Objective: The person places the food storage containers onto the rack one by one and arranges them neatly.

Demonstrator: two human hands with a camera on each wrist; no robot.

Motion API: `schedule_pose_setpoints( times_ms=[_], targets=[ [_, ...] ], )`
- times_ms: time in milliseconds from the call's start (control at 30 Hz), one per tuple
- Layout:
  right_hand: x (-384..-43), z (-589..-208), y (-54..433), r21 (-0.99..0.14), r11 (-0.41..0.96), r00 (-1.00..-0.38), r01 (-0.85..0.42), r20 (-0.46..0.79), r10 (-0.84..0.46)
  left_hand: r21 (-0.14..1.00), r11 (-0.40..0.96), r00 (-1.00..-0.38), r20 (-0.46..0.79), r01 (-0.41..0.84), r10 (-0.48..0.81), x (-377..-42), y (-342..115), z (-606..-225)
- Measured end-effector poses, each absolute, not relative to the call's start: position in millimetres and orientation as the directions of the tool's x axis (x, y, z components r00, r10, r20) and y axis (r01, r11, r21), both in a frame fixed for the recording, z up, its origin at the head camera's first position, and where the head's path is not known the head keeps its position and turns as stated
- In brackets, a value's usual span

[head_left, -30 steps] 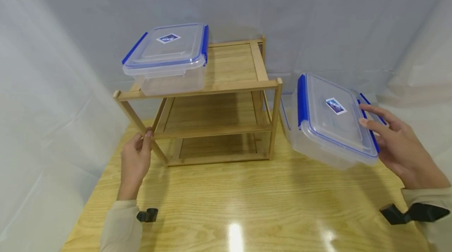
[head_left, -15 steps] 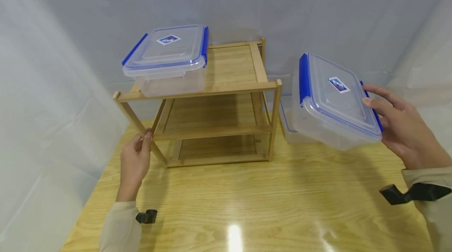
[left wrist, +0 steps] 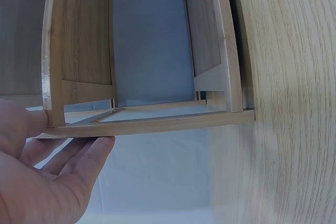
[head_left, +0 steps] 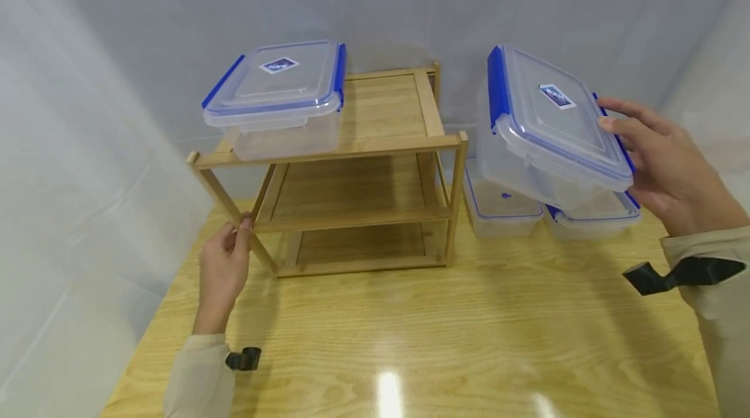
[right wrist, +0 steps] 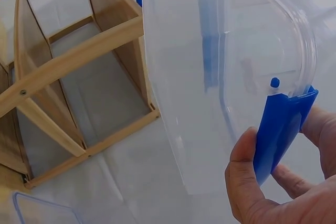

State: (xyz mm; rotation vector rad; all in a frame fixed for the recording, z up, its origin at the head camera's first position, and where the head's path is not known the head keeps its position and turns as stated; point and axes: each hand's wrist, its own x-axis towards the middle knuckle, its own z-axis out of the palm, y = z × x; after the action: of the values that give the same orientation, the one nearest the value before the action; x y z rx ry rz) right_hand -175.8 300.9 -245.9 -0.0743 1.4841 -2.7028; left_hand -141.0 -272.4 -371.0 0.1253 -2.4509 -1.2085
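Note:
My left hand [head_left: 225, 268] pinches the front left post of a wooden three-tier shelf rack [head_left: 351, 215], at the middle tier. In the left wrist view the thumb and fingers of that hand [left wrist: 58, 177] lie on either side of the rack's frame. To the right of the rack, my right hand [head_left: 674, 164] grips a clear lidded food container [head_left: 562, 125] by its blue-clipped right side. The container hangs in the air, tilted, above two other boxes. In the right wrist view fingers and thumb hold the blue clip [right wrist: 283, 129].
Another clear lidded container [head_left: 275, 89] with blue clips sits on the left of the rack's top tier. Two clear boxes, a left one [head_left: 506, 209] and a right one [head_left: 592, 219], stand on the wooden table [head_left: 363, 333] right of the rack. Pale sheeting [head_left: 398, 8] hangs behind.
My right hand has raised the held container from low beside the rack to about top-tier height, uncovering the two boxes below. The left hand stays on the post.

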Motion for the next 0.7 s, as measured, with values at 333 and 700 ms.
schedule_pose_setpoints(
  times_ms=[333,700],
  targets=[
    [-193.9,-219.1,290.9,-0.828,-0.556,-0.990,0.071,0.010,-0.141,0.783,0.613,-0.917,0.314,0.104,-0.246,-140.5,-271.4,-370.4],
    [-213.9,-193.7,275.1,-0.796,-0.597,-0.986,0.100,0.002,-0.168,0.783,0.613,-0.911,0.323,0.105,-0.256,-143.4,-272.1,-369.9]
  ],
)
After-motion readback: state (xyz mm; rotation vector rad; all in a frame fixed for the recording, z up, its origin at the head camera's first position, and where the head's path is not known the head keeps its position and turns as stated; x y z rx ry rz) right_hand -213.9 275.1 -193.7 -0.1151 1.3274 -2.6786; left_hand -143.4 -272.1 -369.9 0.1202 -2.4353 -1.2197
